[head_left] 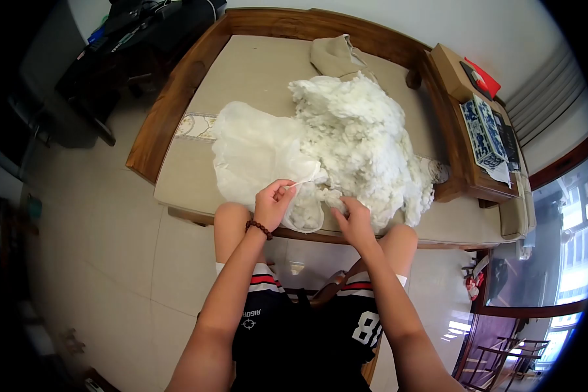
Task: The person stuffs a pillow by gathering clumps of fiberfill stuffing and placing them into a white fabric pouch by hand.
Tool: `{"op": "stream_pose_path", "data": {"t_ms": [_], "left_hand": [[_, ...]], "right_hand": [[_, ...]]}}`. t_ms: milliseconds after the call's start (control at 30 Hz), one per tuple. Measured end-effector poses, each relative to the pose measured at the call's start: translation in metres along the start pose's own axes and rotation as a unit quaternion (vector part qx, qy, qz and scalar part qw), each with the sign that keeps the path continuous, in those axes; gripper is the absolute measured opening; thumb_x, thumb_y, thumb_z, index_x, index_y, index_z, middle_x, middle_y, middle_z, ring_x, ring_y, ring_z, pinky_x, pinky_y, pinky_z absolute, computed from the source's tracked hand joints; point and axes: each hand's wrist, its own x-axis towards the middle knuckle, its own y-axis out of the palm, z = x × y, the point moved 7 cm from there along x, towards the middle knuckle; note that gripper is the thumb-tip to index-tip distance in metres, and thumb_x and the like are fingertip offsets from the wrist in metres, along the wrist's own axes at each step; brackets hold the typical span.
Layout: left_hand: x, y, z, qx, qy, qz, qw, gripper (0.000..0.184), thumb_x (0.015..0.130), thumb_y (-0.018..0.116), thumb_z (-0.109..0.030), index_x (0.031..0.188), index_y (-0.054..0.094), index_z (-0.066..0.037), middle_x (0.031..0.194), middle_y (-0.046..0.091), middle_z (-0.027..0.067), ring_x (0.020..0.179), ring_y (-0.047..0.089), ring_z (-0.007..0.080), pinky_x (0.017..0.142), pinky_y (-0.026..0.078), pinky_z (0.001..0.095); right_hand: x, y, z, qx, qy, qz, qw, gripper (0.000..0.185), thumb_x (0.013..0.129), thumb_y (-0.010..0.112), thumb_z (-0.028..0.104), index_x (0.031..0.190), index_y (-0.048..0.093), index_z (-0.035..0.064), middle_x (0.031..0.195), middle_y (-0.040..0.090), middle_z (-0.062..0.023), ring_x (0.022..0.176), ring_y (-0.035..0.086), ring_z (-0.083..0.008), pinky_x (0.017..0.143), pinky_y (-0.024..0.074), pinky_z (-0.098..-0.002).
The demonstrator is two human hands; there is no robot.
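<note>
A thin white fabric cover (251,153) lies partly filled out on the seat in front of my knees. My left hand (274,201) is closed, with thumb and forefinger pinching the edge of the cover's opening. Close by on the right, my right hand (355,221) has its fingers curled around a small tuft of white stuffing (331,196) at that opening. Behind and beside it rises a large loose heap of fluffy white stuffing (359,134). My right fingertips are partly hidden by the tuft.
The work lies on a wooden-framed daybed with a beige seat (242,72). A crumpled beige cloth cover (336,55) rests behind the heap. On the right armrest are a cardboard box (452,65) and a blue-and-white patterned box (482,134). A dark desk (157,39) stands back left.
</note>
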Motion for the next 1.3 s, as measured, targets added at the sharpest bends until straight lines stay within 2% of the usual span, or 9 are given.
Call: {"op": "stream_pose_path", "data": {"t_ms": [433, 500, 633, 733, 933, 1000, 1100, 1233, 1300], "left_hand": [[-0.006, -0.005, -0.01, -0.048, 0.036, 0.004, 0.998, 0.014, 0.098, 0.072, -0.011, 0.107, 0.075, -0.001, 0.071, 0.055, -0.0069, 0.064, 0.045, 0.002, 0.057, 0.038, 0.0206], [-0.007, -0.006, -0.011, -0.062, 0.031, 0.01, 0.998, 0.014, 0.098, 0.072, -0.012, 0.106, 0.075, -0.001, 0.07, 0.054, -0.0067, 0.064, 0.044, 0.0022, 0.056, 0.038, 0.021], [-0.011, 0.002, -0.012, -0.026, 0.025, 0.072, 0.997, 0.013, 0.101, 0.069, -0.011, 0.109, 0.073, -0.001, 0.075, 0.054, -0.0088, 0.067, 0.043, 0.0005, 0.059, 0.035, 0.0191], [-0.003, -0.002, -0.011, -0.02, 0.03, 0.029, 0.999, 0.013, 0.1, 0.07, -0.011, 0.108, 0.073, -0.001, 0.07, 0.052, -0.0076, 0.064, 0.043, 0.0017, 0.056, 0.036, 0.021], [0.003, -0.003, -0.008, -0.034, 0.022, -0.013, 0.999, 0.011, 0.099, 0.072, -0.011, 0.105, 0.074, -0.002, 0.066, 0.05, -0.0062, 0.06, 0.042, 0.0027, 0.054, 0.035, 0.0227], [0.003, 0.0, -0.011, -0.03, 0.026, -0.004, 0.999, 0.011, 0.099, 0.072, -0.011, 0.105, 0.074, -0.002, 0.066, 0.049, -0.0064, 0.059, 0.041, 0.0027, 0.053, 0.035, 0.0228], [0.002, 0.003, -0.009, -0.017, 0.019, 0.01, 1.0, 0.011, 0.099, 0.072, -0.011, 0.105, 0.074, -0.002, 0.066, 0.048, -0.0068, 0.059, 0.041, 0.0025, 0.053, 0.034, 0.0224], [0.0, 0.005, -0.006, -0.029, 0.006, 0.019, 0.999, 0.012, 0.099, 0.072, -0.012, 0.105, 0.074, -0.002, 0.066, 0.048, -0.0071, 0.059, 0.04, 0.0023, 0.053, 0.034, 0.0221], [-0.002, 0.002, -0.006, -0.034, 0.008, 0.018, 0.999, 0.012, 0.099, 0.072, -0.012, 0.105, 0.074, -0.002, 0.066, 0.048, -0.0071, 0.059, 0.041, 0.0022, 0.053, 0.034, 0.022]], "right_hand": [[0.059, 0.11, 0.05, -0.04, -0.108, 0.083, 0.99, 0.018, 0.089, 0.071, 0.009, 0.1, 0.068, -0.0043, 0.097, 0.07, -0.0279, 0.094, 0.068, -0.0438, 0.081, 0.0539, -0.0495], [0.072, 0.138, 0.018, 0.065, 0.034, 0.104, 0.992, 0.021, 0.09, 0.071, 0.014, 0.095, 0.068, -0.0058, 0.104, 0.07, -0.0268, 0.099, 0.068, -0.0437, 0.08, 0.0552, -0.0467], [0.073, 0.143, 0.012, 0.28, 0.023, 0.056, 0.958, 0.026, 0.09, 0.072, 0.018, 0.102, 0.069, -0.0049, 0.103, 0.072, -0.0225, 0.099, 0.069, -0.0404, 0.081, 0.0563, -0.0425], [0.067, 0.135, 0.02, 0.0, -0.142, 0.146, 0.979, 0.035, 0.089, 0.075, 0.015, 0.118, 0.065, -0.0038, 0.112, 0.07, -0.0208, 0.095, 0.069, -0.038, 0.082, 0.0572, -0.0408], [0.008, 0.028, 0.037, 0.162, -0.034, 0.104, 0.981, 0.064, 0.084, 0.079, 0.006, 0.143, 0.055, 0.0054, 0.141, 0.055, -0.0232, 0.105, 0.067, -0.039, 0.092, 0.0559, -0.0421], [0.0, 0.0, 0.023, -0.017, -0.067, -0.005, 0.998, 0.08, 0.081, 0.082, 0.011, 0.152, 0.047, 0.0091, 0.143, 0.054, -0.0226, 0.114, 0.065, -0.0399, 0.096, 0.0547, -0.0457], [-0.017, 0.004, -0.008, -0.245, 0.029, 0.029, 0.969, 0.085, 0.076, 0.087, 0.022, 0.152, 0.05, 0.0123, 0.149, 0.053, -0.0207, 0.12, 0.063, -0.0406, 0.099, 0.0535, -0.0485], [-0.017, 0.032, -0.046, -0.177, 0.03, 0.047, 0.983, 0.079, 0.073, 0.087, 0.025, 0.145, 0.057, 0.0107, 0.144, 0.058, -0.0222, 0.121, 0.063, -0.041, 0.103, 0.0512, -0.0492], [-0.01, 0.041, -0.057, -0.08, -0.009, 0.037, 0.996, 0.071, 0.072, 0.086, 0.019, 0.137, 0.06, 0.0082, 0.121, 0.069, -0.0236, 0.112, 0.067, -0.0414, 0.096, 0.054, -0.0462]]}}
